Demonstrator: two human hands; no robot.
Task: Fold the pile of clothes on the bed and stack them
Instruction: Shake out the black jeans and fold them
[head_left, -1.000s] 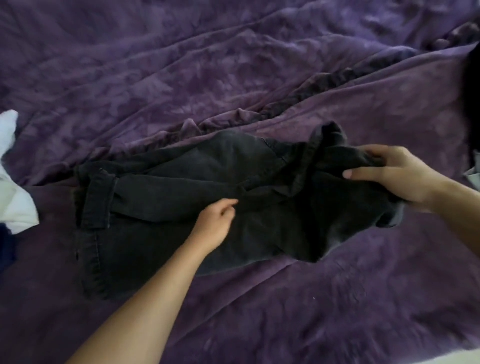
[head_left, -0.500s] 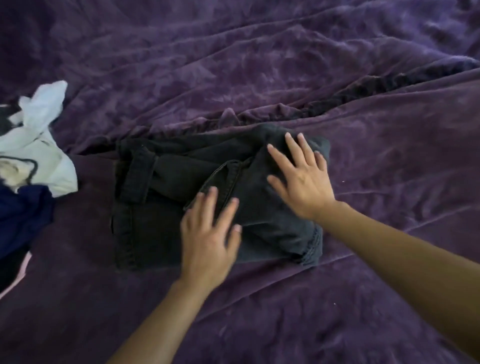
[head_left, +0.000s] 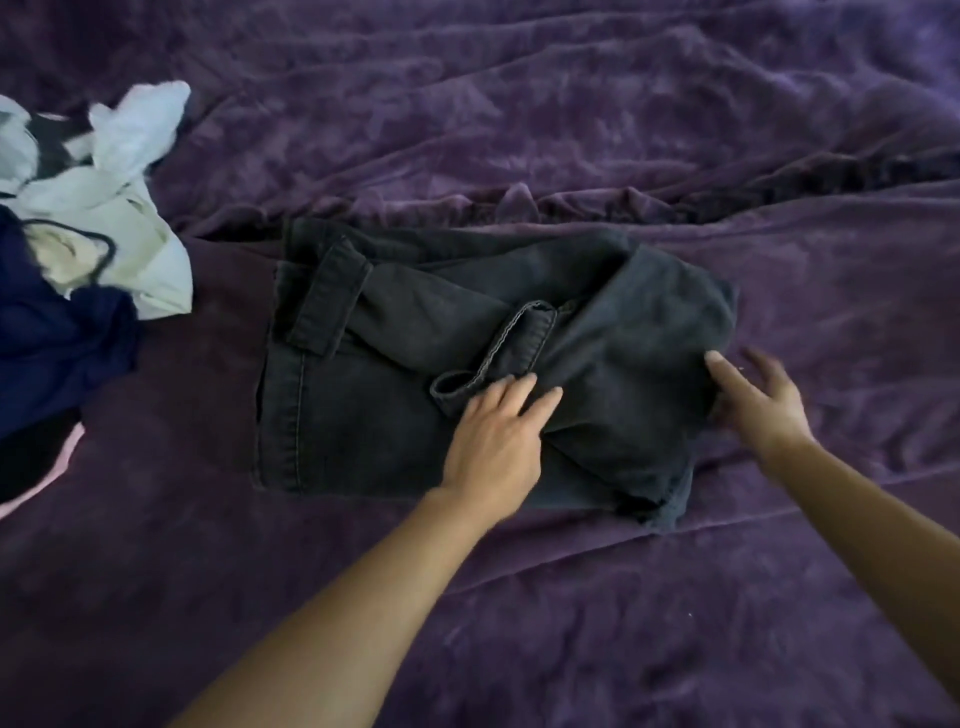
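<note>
A pair of black jeans (head_left: 415, 332) lies folded into a rough rectangle in the middle of the purple bed cover (head_left: 571, 130). My left hand (head_left: 496, 436) rests flat on the lower middle of the jeans, fingers straight, just below a rolled hem. At the jeans' right edge is my right hand (head_left: 753, 400), fingers spread and blurred, touching the fold there. A heap of unfolded clothes sits at the left edge: a pale white garment (head_left: 114, 208) on top of a navy one (head_left: 47, 353).
The cover is rumpled into ridges behind the jeans, with a dark seam (head_left: 779, 192) running to the right. A strip of pink fabric (head_left: 57, 467) shows under the navy garment at the left edge.
The jeans' right end was folded over to the left. Both hands then pressed on top; since then my right hand has slid to the right edge and my left has shifted slightly.
</note>
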